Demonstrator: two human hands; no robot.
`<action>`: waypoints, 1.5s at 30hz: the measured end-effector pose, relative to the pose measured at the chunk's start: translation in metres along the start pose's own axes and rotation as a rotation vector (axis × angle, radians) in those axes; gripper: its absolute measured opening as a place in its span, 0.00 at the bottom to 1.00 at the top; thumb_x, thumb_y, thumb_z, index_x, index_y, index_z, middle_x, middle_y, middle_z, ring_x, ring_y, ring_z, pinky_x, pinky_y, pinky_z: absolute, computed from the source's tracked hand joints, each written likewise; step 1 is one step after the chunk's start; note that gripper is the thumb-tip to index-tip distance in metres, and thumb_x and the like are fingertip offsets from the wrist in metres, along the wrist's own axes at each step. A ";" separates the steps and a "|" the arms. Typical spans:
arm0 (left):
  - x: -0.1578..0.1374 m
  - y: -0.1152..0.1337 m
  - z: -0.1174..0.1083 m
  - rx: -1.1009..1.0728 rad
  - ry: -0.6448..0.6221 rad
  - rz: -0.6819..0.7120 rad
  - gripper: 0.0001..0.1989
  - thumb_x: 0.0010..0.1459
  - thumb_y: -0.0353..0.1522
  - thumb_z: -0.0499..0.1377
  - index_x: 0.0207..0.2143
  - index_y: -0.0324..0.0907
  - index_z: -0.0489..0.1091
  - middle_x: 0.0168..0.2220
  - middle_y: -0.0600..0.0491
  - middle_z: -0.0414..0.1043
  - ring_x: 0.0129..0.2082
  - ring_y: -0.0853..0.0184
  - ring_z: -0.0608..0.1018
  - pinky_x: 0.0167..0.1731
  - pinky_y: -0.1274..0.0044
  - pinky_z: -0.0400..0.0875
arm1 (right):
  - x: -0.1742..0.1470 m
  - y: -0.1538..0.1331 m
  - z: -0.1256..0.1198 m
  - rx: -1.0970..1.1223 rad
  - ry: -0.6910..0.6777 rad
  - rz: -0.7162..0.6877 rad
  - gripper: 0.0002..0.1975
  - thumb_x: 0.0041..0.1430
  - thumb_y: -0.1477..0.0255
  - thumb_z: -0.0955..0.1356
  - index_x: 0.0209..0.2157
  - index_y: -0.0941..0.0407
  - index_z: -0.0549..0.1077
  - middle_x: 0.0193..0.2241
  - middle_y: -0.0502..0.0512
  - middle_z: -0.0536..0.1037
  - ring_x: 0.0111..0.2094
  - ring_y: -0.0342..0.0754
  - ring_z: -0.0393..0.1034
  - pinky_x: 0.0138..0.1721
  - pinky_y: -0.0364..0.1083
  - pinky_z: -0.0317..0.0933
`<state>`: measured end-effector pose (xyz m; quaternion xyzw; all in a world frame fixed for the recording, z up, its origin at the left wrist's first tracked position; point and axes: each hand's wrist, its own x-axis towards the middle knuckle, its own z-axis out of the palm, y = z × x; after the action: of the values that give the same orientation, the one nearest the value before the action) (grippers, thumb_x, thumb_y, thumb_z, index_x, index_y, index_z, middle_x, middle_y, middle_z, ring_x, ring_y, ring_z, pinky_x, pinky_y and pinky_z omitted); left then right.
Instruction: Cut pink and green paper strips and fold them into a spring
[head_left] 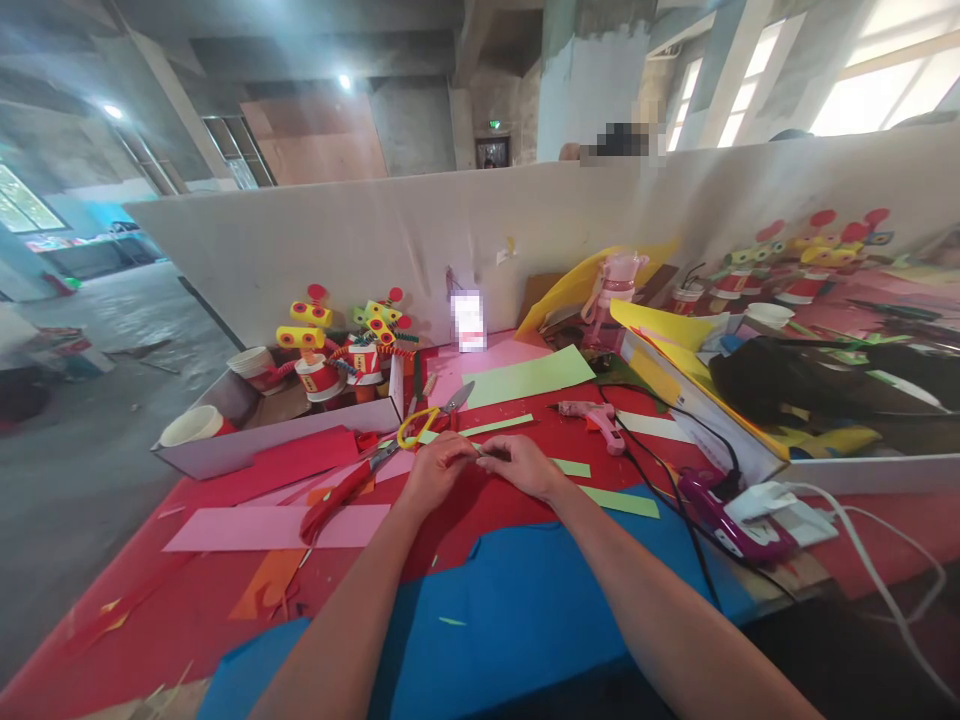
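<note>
At bench centre, a thin green paper strip point(480, 453) is pinched between both hands: left hand point(435, 470) closed over its left end, right hand point(525, 466) closed over its right end, fingertips nearly touching. Both grips are clamped on the strip; it is held just above the red sheet point(480, 505), not laid flat.

Step in hand, as judged: the strip is being rolled or folded between the fingertips. Whether a curl has already formed cannot be told, since the fingers hide it. Next move is judged to call for fine fingertip control and even pressure, so the strip isn't creased or torn.

Edges and room:
- Yellow-handled scissors point(431, 417) lie just beyond the left hand, blades pointing away to the right.
- Red-handled scissors point(341, 490) lie close on the left, over a pink sheet point(247, 528).
- Pink glue gun point(600, 420) sits to the right, its black cord point(660, 480) trailing toward the near-right bench edge.
- More green strips point(619, 500) lie just right of the right hand.
- White box point(285, 432) with paper-cup figures point(352, 350) stands well apart at back left.
- Blue sheet point(525, 600) under the forearms is the one open stretch; the bench edge runs just behind it, toward the body.
</note>
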<state>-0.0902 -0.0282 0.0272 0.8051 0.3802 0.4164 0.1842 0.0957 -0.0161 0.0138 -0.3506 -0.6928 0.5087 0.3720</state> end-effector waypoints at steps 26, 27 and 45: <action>0.005 0.011 0.004 -0.177 0.087 -0.324 0.04 0.54 0.32 0.59 0.29 0.41 0.72 0.27 0.55 0.73 0.29 0.69 0.73 0.33 0.77 0.67 | 0.000 -0.007 0.010 -0.211 0.234 -0.045 0.10 0.58 0.67 0.66 0.29 0.56 0.78 0.25 0.52 0.78 0.27 0.47 0.71 0.29 0.42 0.60; 0.005 0.011 0.004 -0.187 0.094 -0.320 0.04 0.54 0.32 0.59 0.29 0.40 0.72 0.27 0.55 0.73 0.29 0.69 0.72 0.33 0.77 0.67 | 0.000 -0.007 0.010 -0.203 0.241 -0.042 0.10 0.57 0.66 0.67 0.29 0.56 0.78 0.25 0.52 0.79 0.27 0.47 0.71 0.29 0.42 0.60; 0.004 0.005 0.003 -0.284 0.220 -0.285 0.08 0.52 0.34 0.61 0.36 0.43 0.71 0.30 0.55 0.69 0.30 0.69 0.71 0.31 0.76 0.67 | -0.004 -0.007 0.009 -0.365 0.393 -0.132 0.09 0.59 0.68 0.66 0.30 0.53 0.78 0.31 0.54 0.81 0.33 0.50 0.75 0.36 0.45 0.64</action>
<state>-0.0841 -0.0284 0.0306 0.6588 0.4455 0.5210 0.3100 0.0887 -0.0247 0.0178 -0.4580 -0.7087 0.2724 0.4623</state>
